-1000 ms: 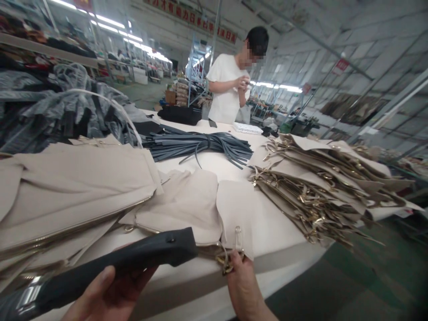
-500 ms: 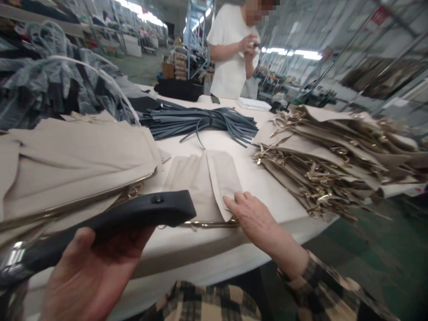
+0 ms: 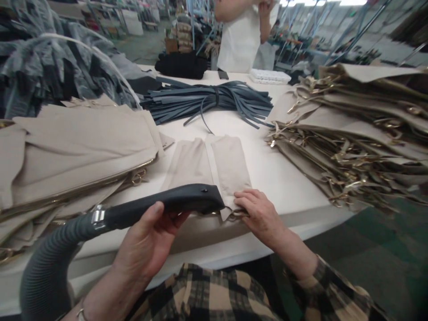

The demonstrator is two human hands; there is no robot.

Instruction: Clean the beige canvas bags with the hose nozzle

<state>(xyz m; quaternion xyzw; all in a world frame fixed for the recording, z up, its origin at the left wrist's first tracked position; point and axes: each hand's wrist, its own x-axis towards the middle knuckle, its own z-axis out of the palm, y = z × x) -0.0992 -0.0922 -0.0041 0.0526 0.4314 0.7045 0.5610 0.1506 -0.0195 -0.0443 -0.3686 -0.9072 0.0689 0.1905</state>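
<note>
In my left hand lies a black vacuum-hose nozzle, gripped with the thumb on top; a grey ribbed hose runs from a metal clamp at its back end. The nozzle's mouth is at the lower edge of a beige fabric piece with a gold zipper along that edge, mostly hidden by the nozzle. My right hand pinches the lower right corner of this piece, its fingers closed on the fabric. The piece lies flat on the white-covered table.
Beige zippered pieces are stacked at left, more with gold hardware at right. Behind lies a tied bundle of dark blue-grey strips. Plastic-wrapped dark items stand back left. A person in white stands across the table.
My left hand has moved the nozzle rightward to the fabric's lower edge, bringing the hose into view. The fabric's folded strip looks opened out more. My view has tilted down.
</note>
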